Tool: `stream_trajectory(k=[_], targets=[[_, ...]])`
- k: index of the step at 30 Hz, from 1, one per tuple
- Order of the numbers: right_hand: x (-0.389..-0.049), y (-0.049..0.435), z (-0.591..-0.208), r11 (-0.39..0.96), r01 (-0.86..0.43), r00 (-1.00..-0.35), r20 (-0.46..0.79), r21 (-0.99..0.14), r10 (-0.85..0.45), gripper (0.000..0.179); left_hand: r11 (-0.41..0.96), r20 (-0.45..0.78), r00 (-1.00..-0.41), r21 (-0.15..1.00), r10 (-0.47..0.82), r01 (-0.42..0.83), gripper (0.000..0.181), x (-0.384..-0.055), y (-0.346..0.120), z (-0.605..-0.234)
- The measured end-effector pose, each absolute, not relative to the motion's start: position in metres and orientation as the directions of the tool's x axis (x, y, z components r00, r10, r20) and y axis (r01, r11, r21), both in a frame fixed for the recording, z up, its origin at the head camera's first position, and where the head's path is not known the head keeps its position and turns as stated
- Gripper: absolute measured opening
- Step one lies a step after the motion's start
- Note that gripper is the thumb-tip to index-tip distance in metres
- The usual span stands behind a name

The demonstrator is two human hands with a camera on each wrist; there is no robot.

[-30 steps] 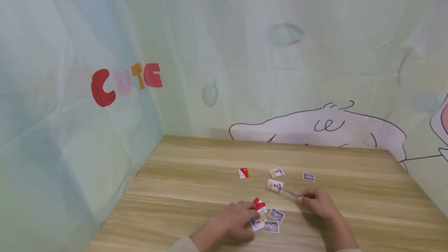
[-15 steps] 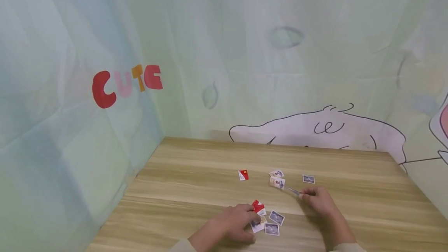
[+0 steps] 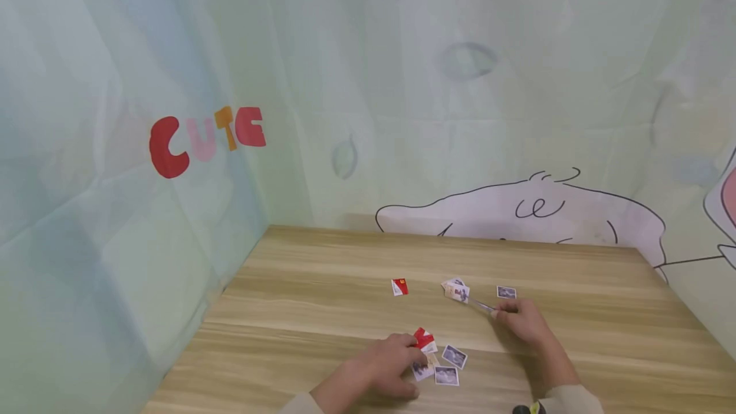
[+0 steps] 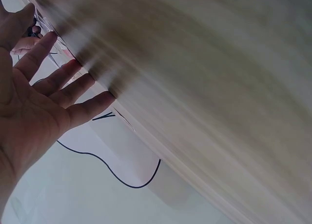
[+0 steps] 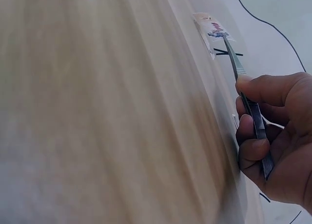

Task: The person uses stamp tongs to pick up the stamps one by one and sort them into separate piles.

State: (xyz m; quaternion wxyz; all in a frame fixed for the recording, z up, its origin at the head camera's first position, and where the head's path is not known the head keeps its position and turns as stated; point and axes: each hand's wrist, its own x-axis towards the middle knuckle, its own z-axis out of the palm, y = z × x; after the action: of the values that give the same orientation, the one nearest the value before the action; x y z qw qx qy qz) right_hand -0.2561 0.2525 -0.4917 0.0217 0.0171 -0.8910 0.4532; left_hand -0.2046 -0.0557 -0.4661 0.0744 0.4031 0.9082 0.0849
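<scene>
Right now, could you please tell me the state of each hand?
Left hand: open, at the nearer small cards.
Right hand: closed, holding tweezers with a picture card at their tips.

Metal tweezers (image 5: 237,63), papery card (image 3: 457,292), smooth wood-grained tabletop (image 3: 310,302).

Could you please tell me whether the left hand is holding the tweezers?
No, it is the right hand that grips the tweezers.

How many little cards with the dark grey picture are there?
3 in view: a far grey card just beyond the right hand, plus, right of the left hand, an upper grey card and a lower grey card. Others could be hidden under that hand.
</scene>
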Motion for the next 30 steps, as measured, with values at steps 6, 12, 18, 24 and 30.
stream_trajectory(k=[6, 12, 18, 24, 30], targets=[[-0.263, 0.248, -0.492, 0.603, -0.064, -0.997, 0.071, -0.795, -0.011, 0.012, 0.663, -0.075, -0.664, 0.217, 0.744, 0.717, 0.046, -0.207, -0.056, -0.465], [-0.262, 0.242, -0.489, 0.616, -0.045, -0.997, 0.069, -0.786, 0.016, 0.013, 0.672, -0.088, -0.673, 0.240, 0.734, 0.701, 0.046, -0.207, -0.056, -0.464], [-0.262, 0.239, -0.489, 0.634, -0.006, -0.998, 0.044, -0.773, 0.045, 0.012, 0.666, -0.085, -0.669, 0.247, 0.738, 0.703, 0.044, -0.204, -0.056, -0.463], [-0.263, 0.238, -0.489, 0.640, -0.008, -0.998, 0.050, -0.769, 0.048, 0.012, 0.667, -0.077, -0.671, 0.241, 0.738, 0.705, 0.046, -0.203, -0.056, -0.463], [-0.261, 0.237, -0.488, 0.646, 0.005, -0.999, 0.031, -0.763, 0.045, 0.012, 0.668, -0.079, -0.672, 0.241, 0.736, 0.704, 0.047, -0.203, -0.056, -0.463]])
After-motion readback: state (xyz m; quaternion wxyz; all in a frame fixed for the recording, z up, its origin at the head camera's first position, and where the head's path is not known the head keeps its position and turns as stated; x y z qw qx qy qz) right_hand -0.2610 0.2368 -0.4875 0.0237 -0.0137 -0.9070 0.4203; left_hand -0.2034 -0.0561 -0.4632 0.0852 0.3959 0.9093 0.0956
